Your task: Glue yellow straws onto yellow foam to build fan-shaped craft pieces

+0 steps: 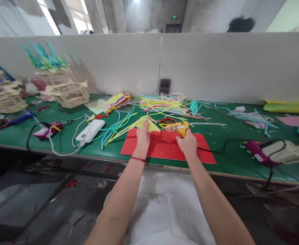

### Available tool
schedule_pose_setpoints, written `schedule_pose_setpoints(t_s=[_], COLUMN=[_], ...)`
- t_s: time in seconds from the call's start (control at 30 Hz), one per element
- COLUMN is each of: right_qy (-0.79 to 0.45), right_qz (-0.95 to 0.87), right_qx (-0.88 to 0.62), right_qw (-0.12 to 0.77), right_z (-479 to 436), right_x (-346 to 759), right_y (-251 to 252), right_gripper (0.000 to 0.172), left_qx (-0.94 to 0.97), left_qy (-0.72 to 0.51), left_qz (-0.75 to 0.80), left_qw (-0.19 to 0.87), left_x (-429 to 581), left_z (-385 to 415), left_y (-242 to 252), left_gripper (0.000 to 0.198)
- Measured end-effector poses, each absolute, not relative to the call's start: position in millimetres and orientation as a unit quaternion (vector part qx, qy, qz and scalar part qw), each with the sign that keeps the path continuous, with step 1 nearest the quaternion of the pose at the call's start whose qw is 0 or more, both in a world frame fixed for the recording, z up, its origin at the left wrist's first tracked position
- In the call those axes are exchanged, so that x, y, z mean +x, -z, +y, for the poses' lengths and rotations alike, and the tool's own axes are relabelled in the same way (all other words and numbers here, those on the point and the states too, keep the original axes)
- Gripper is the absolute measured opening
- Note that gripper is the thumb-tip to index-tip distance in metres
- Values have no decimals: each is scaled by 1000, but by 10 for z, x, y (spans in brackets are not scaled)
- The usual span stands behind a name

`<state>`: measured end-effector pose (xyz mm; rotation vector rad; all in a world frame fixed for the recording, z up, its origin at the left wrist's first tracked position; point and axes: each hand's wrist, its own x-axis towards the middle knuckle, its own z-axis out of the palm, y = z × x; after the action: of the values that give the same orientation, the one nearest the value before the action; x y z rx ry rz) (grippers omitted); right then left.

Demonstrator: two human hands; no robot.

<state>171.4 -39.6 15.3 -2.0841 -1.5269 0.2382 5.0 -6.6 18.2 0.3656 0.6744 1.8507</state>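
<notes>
My left hand (142, 137) pinches a yellow jagged-edged foam piece (149, 125) above a red mat (164, 146) on the green table (62, 143). My right hand (188, 143) grips a yellow hot glue gun (176, 127), its nozzle pointing left toward the foam piece. A black cord (223, 148) runs from the gun to the right. Red-handled scissors (167, 120) lie just behind the gun.
A pile of coloured foam strips (164, 102) lies behind the mat. A white power bank (90, 131) with cables sits to the left, wooden lattice models (65, 89) at far left. A purple glue gun (259, 153) rests at right. A grey partition (203, 64) backs the table.
</notes>
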Motion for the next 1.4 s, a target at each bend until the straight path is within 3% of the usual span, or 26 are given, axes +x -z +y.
schedule_pose_setpoints(t_s=[0.2, 0.43, 0.7, 0.77, 0.83, 0.9, 1.17, 1.4], right_qy=[-98, -50, -53, -22, 7, -54, -273, -297], right_qz=[-548, -507, -501, -491, -497, -564, -665, -654], right_qx=[-781, -765, -828, -832, -798, -691, -511, -497], right_qw=[284, 395, 247, 258, 341, 449, 471, 487], right_z=[-422, -171, 110, 30, -73, -169, -400, -423], right_x=[1689, 1983, 2623, 2606, 2492, 2299, 1623, 1651], right_y=[-171, -183, -133, -174, -226, -253, -35, -33], right_gripper=[42, 50, 57, 56, 45, 38, 40, 35], left_qx=[138, 134, 209, 227, 241, 249, 251, 235], left_qy=[-777, -758, -670, -655, -643, -638, -644, -650], left_qz=[280, 301, 298, 296, 300, 304, 312, 320], left_qw=[546, 563, 647, 657, 662, 663, 651, 648], left_x=[32, 35, 114, 130, 145, 158, 178, 192], left_z=[-89, -62, -120, -135, -147, -156, -183, -179], left_y=[-213, -188, -142, -147, -160, -174, -170, -195], left_gripper=[22, 19, 27, 28, 29, 29, 29, 27])
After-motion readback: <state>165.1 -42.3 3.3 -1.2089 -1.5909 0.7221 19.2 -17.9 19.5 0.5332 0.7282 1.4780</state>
